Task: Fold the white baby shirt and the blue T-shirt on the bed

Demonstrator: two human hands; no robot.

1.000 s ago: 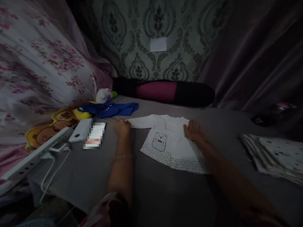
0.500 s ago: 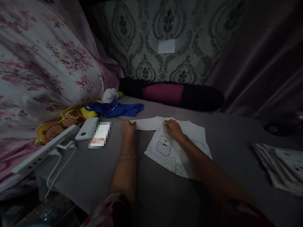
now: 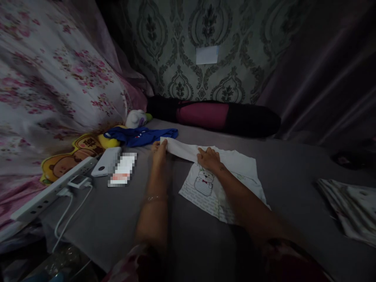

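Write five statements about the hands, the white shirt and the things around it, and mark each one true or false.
1. The left hand holds the end of a sleeve of the white shirt. True.
2. The right hand is on the shirt's bottom hem. False: it is on the upper part, near where that sleeve joins the body.
3. The bear print on the shirt is in view. True.
4. The stack of cloths lies to the left of the shirt. False: it lies to the right.
5. The black and dark red bolster lies between the shirt and the patterned wall. True.
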